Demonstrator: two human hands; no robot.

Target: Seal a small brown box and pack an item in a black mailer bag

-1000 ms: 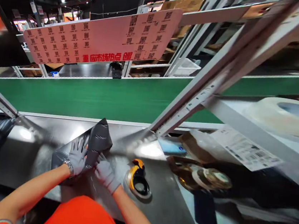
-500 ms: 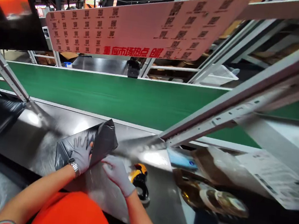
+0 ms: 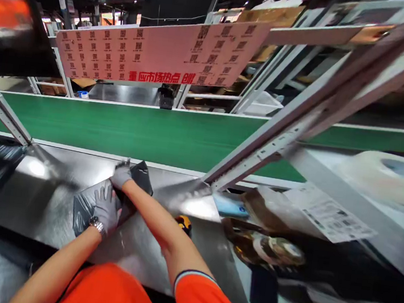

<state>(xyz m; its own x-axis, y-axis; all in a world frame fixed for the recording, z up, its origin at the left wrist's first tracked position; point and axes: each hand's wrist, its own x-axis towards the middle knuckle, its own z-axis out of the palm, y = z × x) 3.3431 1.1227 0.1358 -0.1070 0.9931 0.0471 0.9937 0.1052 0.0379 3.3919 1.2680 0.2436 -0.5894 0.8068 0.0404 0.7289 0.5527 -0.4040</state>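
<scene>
Pressing flat on a dark grey plastic mailer bag (image 3: 84, 204) near the middle of the steel worktop (image 3: 41, 186), the gloved left hand (image 3: 106, 208) lies open; the gloved right hand (image 3: 121, 175) pinches its folded far flap. Thin, limp, probably slippery film: best held at the edges, by the fold.

The right forearm (image 3: 153, 221) covers most of a yellow-and-black tool (image 3: 183, 223); the tape rolls (image 3: 274, 250) and printed sheet (image 3: 329, 217) at right are blurred, their text unreadable; the picture's edge cuts off the white roll (image 3: 392, 178); the hands hide part of the grey bag (image 3: 86, 204).
</scene>
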